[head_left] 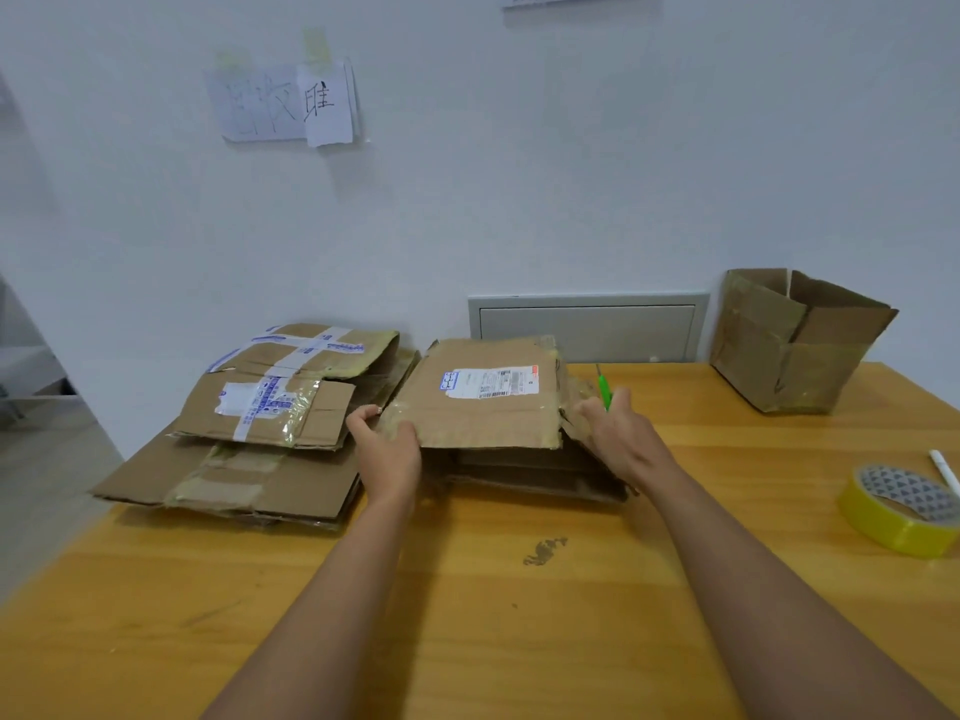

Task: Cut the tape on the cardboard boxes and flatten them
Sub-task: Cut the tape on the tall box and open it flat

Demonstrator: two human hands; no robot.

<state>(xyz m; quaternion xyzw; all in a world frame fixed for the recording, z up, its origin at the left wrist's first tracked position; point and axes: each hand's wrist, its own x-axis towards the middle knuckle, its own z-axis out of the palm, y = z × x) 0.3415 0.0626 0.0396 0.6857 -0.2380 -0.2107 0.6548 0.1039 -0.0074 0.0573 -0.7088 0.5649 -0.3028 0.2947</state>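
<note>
Head view. Both forearms reach forward over the wooden counter [519, 641].

Left hand [387, 454]: grips the near-left corner of a flattened box [483, 407]; thumb on top, fingers curled under the edge. The near edge of this box is raised off the cardboard beneath it. A white shipping label [491, 381] faces up on it, beyond and to the right of the left hand.

Right hand [623, 439]: at the right edge of the same box, fingers curled round a green-handled cutter [604, 389] that sticks up past the knuckles toward the wall. Blade end thin, detail too small to read. Whether the fingers also touch the cardboard, cannot tell.

Under the held box, between the two hands: more flat cardboard [530, 475] lying on the counter.

Left of the left hand, just beside it: a stack of flattened boxes [260, 433], top pieces crossed with white-and-blue printed tape, lowest sheet overhanging the counter's left edge.

Beyond and well right of the right hand: an open box [795, 340], still standing, flaps up, against the wall.

Right of the right hand, near the counter's right edge: a yellow tape roll [901, 509], and just beyond it a white pen [945, 472].

Near side of the hands, on bare wood: a dark stain [543, 552].
</note>
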